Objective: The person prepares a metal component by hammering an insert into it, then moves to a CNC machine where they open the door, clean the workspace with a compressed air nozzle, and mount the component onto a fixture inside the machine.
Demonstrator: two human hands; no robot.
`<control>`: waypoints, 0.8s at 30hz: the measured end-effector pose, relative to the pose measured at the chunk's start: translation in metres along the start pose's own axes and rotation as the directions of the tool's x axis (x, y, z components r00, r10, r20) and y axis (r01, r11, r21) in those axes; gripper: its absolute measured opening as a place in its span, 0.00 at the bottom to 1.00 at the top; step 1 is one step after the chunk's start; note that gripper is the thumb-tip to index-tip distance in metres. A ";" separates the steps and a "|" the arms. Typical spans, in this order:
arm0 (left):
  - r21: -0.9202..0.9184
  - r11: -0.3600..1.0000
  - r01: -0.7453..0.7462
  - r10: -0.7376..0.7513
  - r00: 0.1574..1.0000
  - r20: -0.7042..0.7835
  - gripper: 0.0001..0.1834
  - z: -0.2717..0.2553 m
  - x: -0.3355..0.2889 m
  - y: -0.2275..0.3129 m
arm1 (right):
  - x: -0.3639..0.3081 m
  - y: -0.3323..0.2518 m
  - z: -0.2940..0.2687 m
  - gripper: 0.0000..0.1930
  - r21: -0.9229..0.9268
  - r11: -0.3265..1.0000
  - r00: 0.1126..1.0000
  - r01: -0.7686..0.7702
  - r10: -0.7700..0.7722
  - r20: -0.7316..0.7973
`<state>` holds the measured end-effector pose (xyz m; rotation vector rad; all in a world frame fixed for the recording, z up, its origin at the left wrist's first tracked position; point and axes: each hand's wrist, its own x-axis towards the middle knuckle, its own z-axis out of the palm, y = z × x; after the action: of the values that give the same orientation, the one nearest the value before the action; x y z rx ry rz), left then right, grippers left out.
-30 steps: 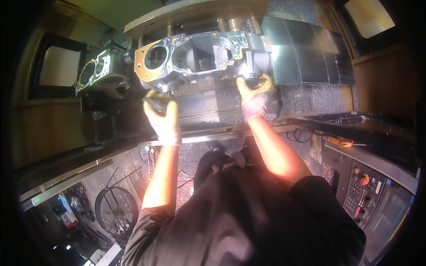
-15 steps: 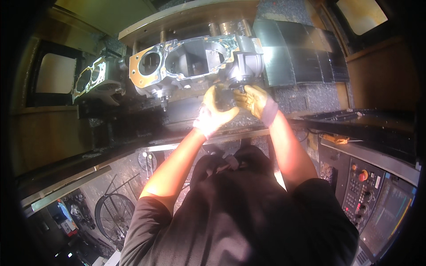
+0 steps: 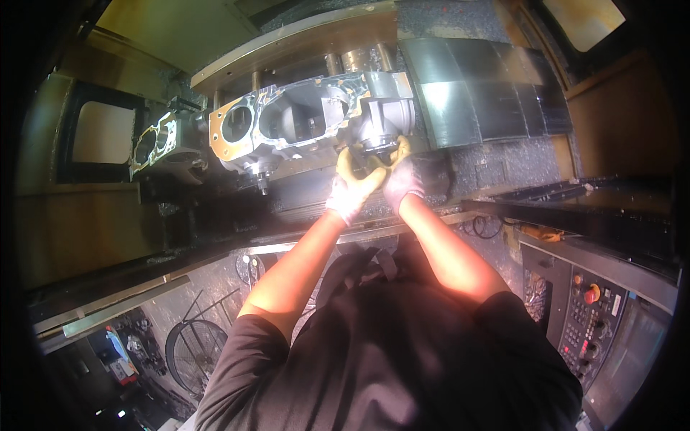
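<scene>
A large metal casting with two big round openings and a machined upper face stands at centre, held off a thick metal plate. At its right end a rounded housing ends below in a dark round fitting. Both my hands wear pale, yellow-stained gloves. My left hand curls round the fitting's lower left, thumb pointing right. On the other side my right hand closes its fingers on the fitting. The thumbs meet beneath it, and the fingertips are partly hidden.
Left of the casting sits a smaller casting. A bolt-like clamp hangs under the large casting's left part. Overlapping metal covers lie to the right. A control panel stands at lower right, a round fan at lower left.
My right hand has moved left and turned more upright, closer to my left hand. My left hand has shifted slightly right. The whole view has shifted a little.
</scene>
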<state>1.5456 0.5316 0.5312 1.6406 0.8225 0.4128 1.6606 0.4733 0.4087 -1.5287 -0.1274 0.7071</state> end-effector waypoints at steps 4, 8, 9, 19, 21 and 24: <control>-0.034 0.995 -0.097 0.095 0.994 -0.054 0.41 0.004 0.004 -0.019 | -0.013 -0.017 -0.015 0.31 -0.351 0.914 0.979 0.204 -0.191 0.071; -0.051 0.992 -0.116 0.110 0.987 -0.121 0.39 -0.002 -0.004 -0.013 | -0.063 -0.149 -0.023 0.18 -0.666 0.656 0.935 0.355 -0.242 0.260; -0.096 0.990 -0.106 0.096 0.990 -0.107 0.39 -0.003 -0.008 0.007 | -0.056 -0.149 -0.030 0.14 -0.631 0.668 0.919 0.395 -0.279 0.279; -0.157 0.984 -0.083 0.065 0.992 -0.112 0.36 -0.082 -0.076 0.023 | -0.114 -0.187 -0.023 0.12 -0.228 0.973 0.858 0.031 0.091 0.505; -0.283 0.958 0.037 -0.078 0.988 -0.133 0.36 -0.093 -0.093 -0.002 | -0.130 -0.175 -0.002 0.14 -0.312 0.947 0.829 0.076 0.114 0.548; -0.571 0.810 0.134 -0.291 0.937 -0.194 0.34 -0.098 -0.122 -0.029 | -0.171 -0.161 0.050 0.16 -0.619 0.694 0.776 0.368 0.137 0.615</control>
<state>1.3882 0.5162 0.5473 0.9480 0.9745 0.6575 1.5538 0.4500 0.6230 -1.9297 -1.1399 1.1202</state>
